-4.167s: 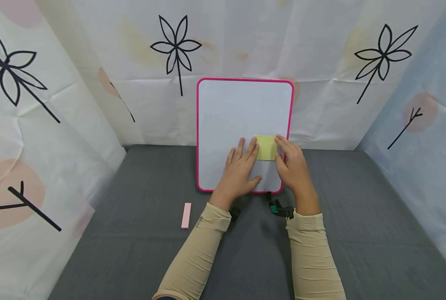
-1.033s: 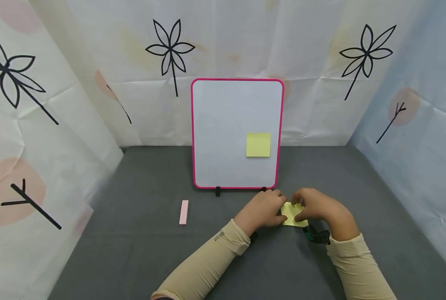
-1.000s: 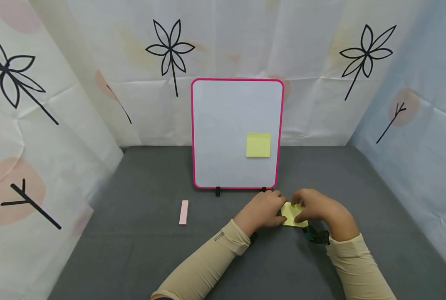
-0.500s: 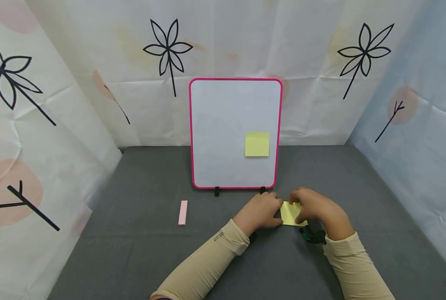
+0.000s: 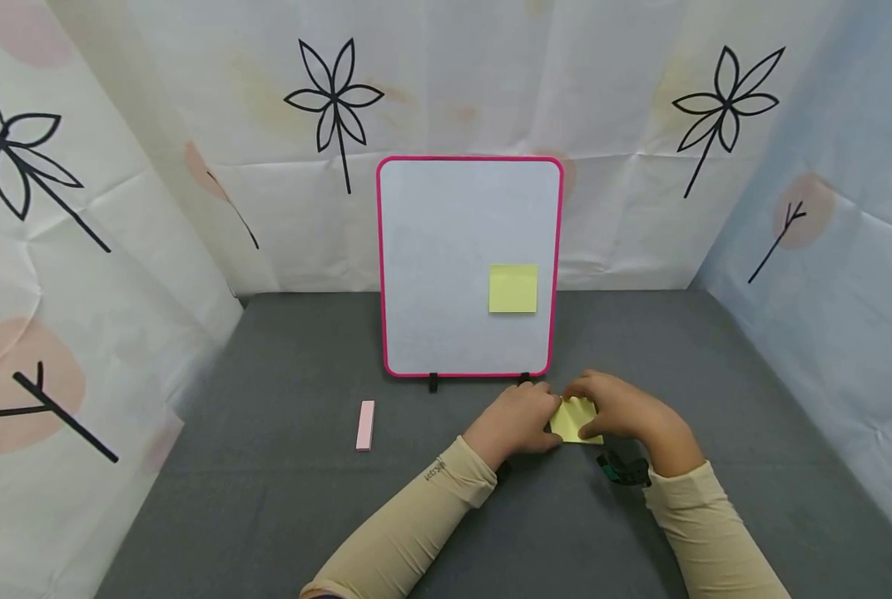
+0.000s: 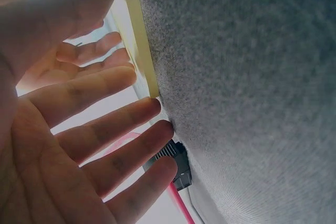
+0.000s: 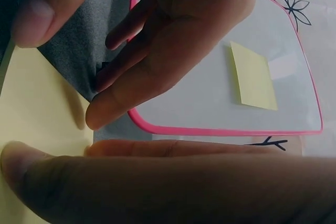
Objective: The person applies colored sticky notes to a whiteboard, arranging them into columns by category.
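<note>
A yellow pad of sticky notes (image 5: pixel 572 422) lies on the grey table, between my two hands. My left hand (image 5: pixel 517 420) holds the pad at its left edge, thumb at the near corner and fingertips at the far one. From the right, my right hand (image 5: pixel 626 408) grips the pad, its thumb (image 7: pixel 18 161) on the top and its fingers bent over the far edge. The grip on single sheets is hard to make out. One yellow sticky note (image 5: pixel 512 289) sits flat on the lower right of a pink-framed whiteboard (image 5: pixel 446 225).
Black feet (image 5: pixel 433 383) carry the whiteboard, which leans at the back of the grey table (image 5: pixel 281 499). A narrow pink block (image 5: pixel 365 426) lies left of my left hand. Patterned cloth (image 5: pixel 641 208) stands behind and on both sides.
Both hands have come down from the note on the whiteboard to the pad. Within the last second the pad and my right hand have shifted slightly left.
</note>
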`<action>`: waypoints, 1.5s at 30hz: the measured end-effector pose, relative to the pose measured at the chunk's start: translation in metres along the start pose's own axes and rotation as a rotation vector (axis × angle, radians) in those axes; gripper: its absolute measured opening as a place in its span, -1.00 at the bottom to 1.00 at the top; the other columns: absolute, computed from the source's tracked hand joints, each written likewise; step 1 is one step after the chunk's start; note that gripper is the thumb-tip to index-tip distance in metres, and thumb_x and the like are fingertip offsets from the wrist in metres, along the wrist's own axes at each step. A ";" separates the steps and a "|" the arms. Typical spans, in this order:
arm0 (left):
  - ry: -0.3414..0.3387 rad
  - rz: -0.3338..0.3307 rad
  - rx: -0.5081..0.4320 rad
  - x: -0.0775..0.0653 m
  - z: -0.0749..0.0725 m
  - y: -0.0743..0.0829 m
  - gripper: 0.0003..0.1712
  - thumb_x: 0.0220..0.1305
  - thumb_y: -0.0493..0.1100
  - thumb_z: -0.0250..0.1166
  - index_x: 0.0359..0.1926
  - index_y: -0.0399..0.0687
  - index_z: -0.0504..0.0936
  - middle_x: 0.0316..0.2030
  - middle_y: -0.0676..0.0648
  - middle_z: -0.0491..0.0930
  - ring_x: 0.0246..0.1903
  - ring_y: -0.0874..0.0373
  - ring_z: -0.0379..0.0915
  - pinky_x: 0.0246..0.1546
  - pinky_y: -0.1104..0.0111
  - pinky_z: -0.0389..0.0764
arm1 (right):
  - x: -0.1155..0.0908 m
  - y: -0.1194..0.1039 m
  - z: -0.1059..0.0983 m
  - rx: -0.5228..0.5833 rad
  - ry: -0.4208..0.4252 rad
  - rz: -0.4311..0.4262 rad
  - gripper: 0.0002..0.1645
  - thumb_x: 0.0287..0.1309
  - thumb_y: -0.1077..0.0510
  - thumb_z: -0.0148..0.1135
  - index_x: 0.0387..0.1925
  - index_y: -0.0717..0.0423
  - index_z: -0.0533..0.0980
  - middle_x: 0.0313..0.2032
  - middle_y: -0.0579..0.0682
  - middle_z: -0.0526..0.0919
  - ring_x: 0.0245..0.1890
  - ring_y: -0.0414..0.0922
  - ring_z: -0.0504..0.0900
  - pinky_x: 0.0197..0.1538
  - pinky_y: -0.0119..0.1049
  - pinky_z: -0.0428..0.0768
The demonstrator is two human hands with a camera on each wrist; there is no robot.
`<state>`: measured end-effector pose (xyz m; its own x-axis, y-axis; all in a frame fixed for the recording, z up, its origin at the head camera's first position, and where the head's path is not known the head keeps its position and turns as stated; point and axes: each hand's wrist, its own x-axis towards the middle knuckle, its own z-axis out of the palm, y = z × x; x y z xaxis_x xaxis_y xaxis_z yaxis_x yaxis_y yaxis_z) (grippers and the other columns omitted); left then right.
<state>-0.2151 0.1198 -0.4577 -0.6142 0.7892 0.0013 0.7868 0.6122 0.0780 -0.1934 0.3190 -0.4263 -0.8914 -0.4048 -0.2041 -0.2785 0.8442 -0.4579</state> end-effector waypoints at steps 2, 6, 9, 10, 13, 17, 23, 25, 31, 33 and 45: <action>0.002 -0.004 -0.005 0.000 0.000 -0.001 -0.62 0.33 0.19 0.47 -0.03 0.06 0.75 -0.22 0.05 0.61 -0.32 0.20 0.45 -0.32 0.37 0.49 | 0.002 0.000 0.001 0.000 0.004 -0.005 -0.39 -0.07 0.27 0.69 0.08 0.24 0.68 -0.07 0.07 0.65 -0.16 -0.07 0.56 -0.08 -0.14 0.59; 0.001 -0.008 -0.009 0.000 0.001 -0.001 -0.64 0.29 0.19 0.51 -0.11 0.08 0.75 -0.25 0.06 0.59 -0.33 0.21 0.43 -0.34 0.37 0.46 | 0.003 0.001 0.001 0.003 0.008 0.003 -0.37 -0.10 0.26 0.71 0.07 0.25 0.68 -0.06 0.09 0.64 -0.16 -0.06 0.56 -0.09 -0.16 0.59; 0.001 -0.010 -0.002 -0.001 0.002 -0.001 -0.64 0.27 0.20 0.53 -0.15 0.09 0.74 -0.26 0.07 0.58 -0.33 0.21 0.43 -0.33 0.38 0.46 | 0.002 0.001 0.001 0.010 0.013 0.003 -0.34 -0.15 0.24 0.74 0.07 0.26 0.67 -0.05 0.11 0.63 -0.16 -0.04 0.56 -0.10 -0.17 0.59; -0.001 -0.011 0.001 -0.001 0.001 -0.001 -0.64 0.27 0.20 0.53 -0.15 0.10 0.74 -0.26 0.07 0.58 -0.33 0.21 0.43 -0.33 0.38 0.46 | 0.001 0.000 0.000 0.014 0.013 0.009 -0.32 -0.17 0.24 0.75 0.07 0.25 0.67 -0.05 0.10 0.63 -0.16 -0.04 0.56 -0.10 -0.17 0.58; 0.001 -0.011 0.007 -0.002 0.000 0.000 -0.66 0.27 0.20 0.53 -0.15 0.11 0.74 -0.26 0.07 0.58 -0.34 0.22 0.43 -0.34 0.39 0.46 | 0.000 0.000 0.000 0.020 0.011 0.023 -0.27 -0.21 0.23 0.77 0.09 0.22 0.68 -0.06 0.09 0.61 -0.16 -0.03 0.55 -0.11 -0.18 0.58; 0.003 -0.011 0.001 -0.004 -0.002 0.001 -0.67 0.28 0.19 0.53 -0.15 0.11 0.75 -0.26 0.07 0.58 -0.36 0.23 0.41 -0.36 0.40 0.44 | -0.001 -0.001 0.001 0.025 0.004 0.041 -0.25 -0.22 0.22 0.78 0.11 0.18 0.68 -0.06 0.07 0.59 -0.14 -0.03 0.54 -0.11 -0.18 0.58; 0.001 -0.013 -0.032 -0.004 -0.003 -0.001 -0.67 0.29 0.18 0.52 -0.14 0.09 0.76 -0.27 0.06 0.57 -0.38 0.23 0.38 -0.37 0.40 0.42 | -0.001 0.000 0.001 0.026 -0.001 0.037 -0.22 -0.22 0.23 0.78 0.15 0.18 0.67 -0.04 0.08 0.58 -0.13 -0.02 0.54 -0.10 -0.16 0.58; 0.000 -0.011 -0.039 -0.004 -0.003 -0.002 -0.67 0.29 0.18 0.52 -0.15 0.08 0.76 -0.27 0.06 0.57 -0.38 0.23 0.39 -0.38 0.40 0.41 | -0.001 0.000 0.001 0.025 -0.001 0.037 -0.21 -0.21 0.23 0.78 0.16 0.18 0.66 -0.03 0.09 0.58 -0.13 -0.02 0.54 -0.10 -0.16 0.58; -0.004 -0.006 -0.037 -0.004 -0.003 -0.003 -0.68 0.30 0.18 0.51 -0.17 0.08 0.76 -0.28 0.05 0.57 -0.39 0.22 0.40 -0.39 0.39 0.42 | 0.000 0.000 0.001 0.012 -0.010 0.048 -0.23 -0.18 0.23 0.76 0.17 0.18 0.66 -0.02 0.09 0.59 -0.13 -0.03 0.54 -0.10 -0.15 0.59; -0.004 -0.006 -0.046 -0.004 -0.002 -0.003 -0.70 0.33 0.16 0.49 -0.20 0.08 0.75 -0.29 0.05 0.57 -0.40 0.22 0.39 -0.41 0.39 0.40 | -0.001 0.000 0.001 0.011 -0.013 0.052 -0.22 -0.19 0.24 0.76 0.17 0.18 0.65 -0.02 0.09 0.59 -0.13 -0.03 0.54 -0.11 -0.16 0.59; -0.032 -0.012 -0.104 -0.003 -0.003 -0.004 -0.74 0.42 0.04 0.38 -0.41 0.09 0.64 -0.36 0.06 0.50 -0.48 0.23 0.32 -0.46 0.41 0.34 | -0.003 -0.003 0.000 0.017 -0.016 0.051 -0.21 -0.20 0.22 0.78 0.16 0.18 0.65 -0.02 0.09 0.58 -0.12 -0.03 0.54 -0.09 -0.16 0.59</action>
<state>-0.2162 0.1149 -0.4550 -0.6197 0.7842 -0.0320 0.7681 0.6143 0.1806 -0.1894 0.3181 -0.4246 -0.8983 -0.3670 -0.2418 -0.2263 0.8579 -0.4613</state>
